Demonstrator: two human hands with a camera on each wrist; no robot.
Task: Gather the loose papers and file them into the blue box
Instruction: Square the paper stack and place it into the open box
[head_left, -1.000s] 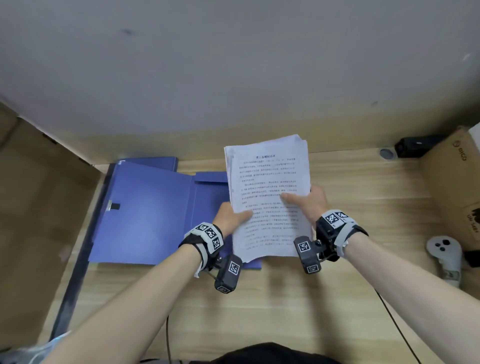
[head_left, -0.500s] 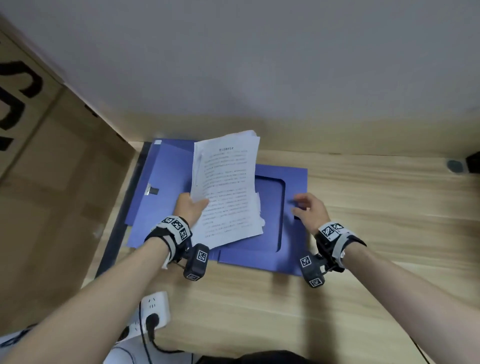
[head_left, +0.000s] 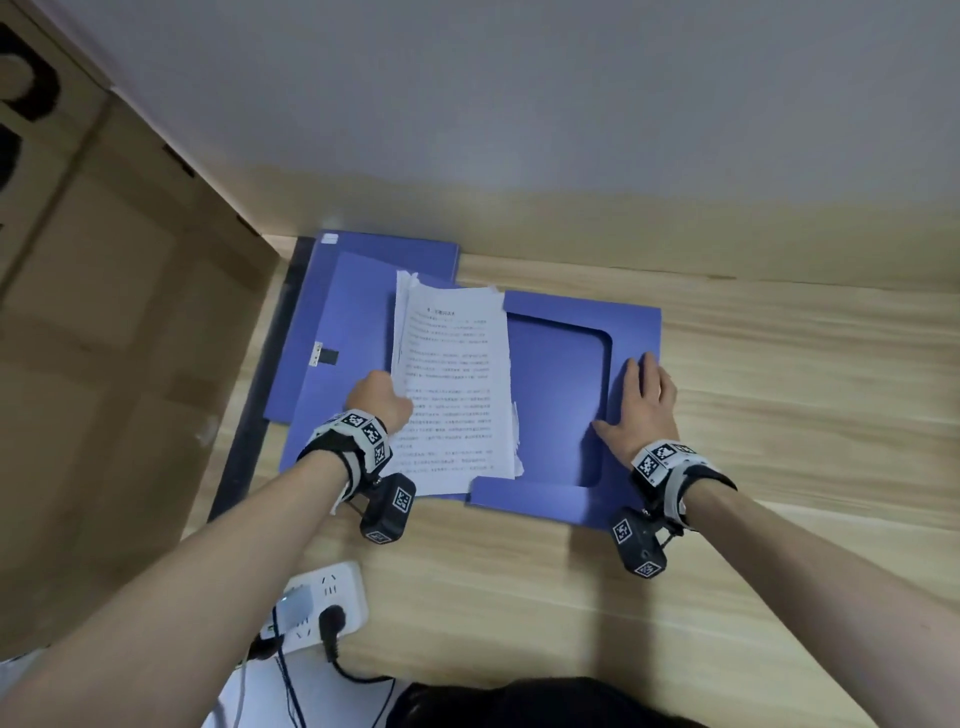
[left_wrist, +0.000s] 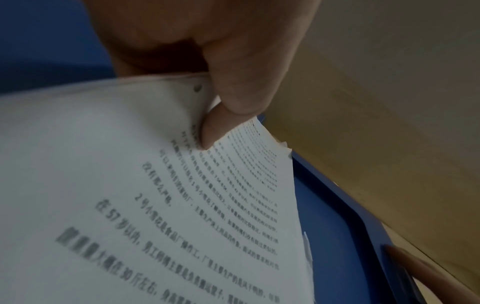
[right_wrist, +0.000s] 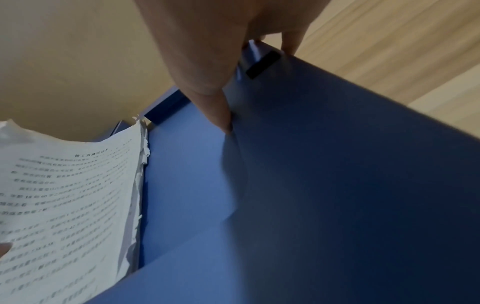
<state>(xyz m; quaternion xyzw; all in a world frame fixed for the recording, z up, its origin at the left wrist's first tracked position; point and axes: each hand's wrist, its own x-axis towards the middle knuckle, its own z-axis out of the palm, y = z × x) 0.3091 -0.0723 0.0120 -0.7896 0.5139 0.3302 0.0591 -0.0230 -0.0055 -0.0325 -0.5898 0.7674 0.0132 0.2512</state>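
The left hand (head_left: 382, 397) pinches the papers (head_left: 452, 384) at their edge (thumb on top), over the open blue box (head_left: 558, 395); the right hand (head_left: 641, 410) presses flat fingers (head_left: 649, 371) on its flap.

Light wood desk (head_left: 779, 415) fills centre and right of the head view. Grey-white wall (head_left: 519, 104) across the top, yellowish along its base. Brown cardboard box (head_left: 104, 338) on the left, black print at upper left corner. White power strip (head_left: 322, 597) at lower left, black plug in it, cables trailing toward the bottom edge. Dark clothing (head_left: 519, 701) at bottom centre.
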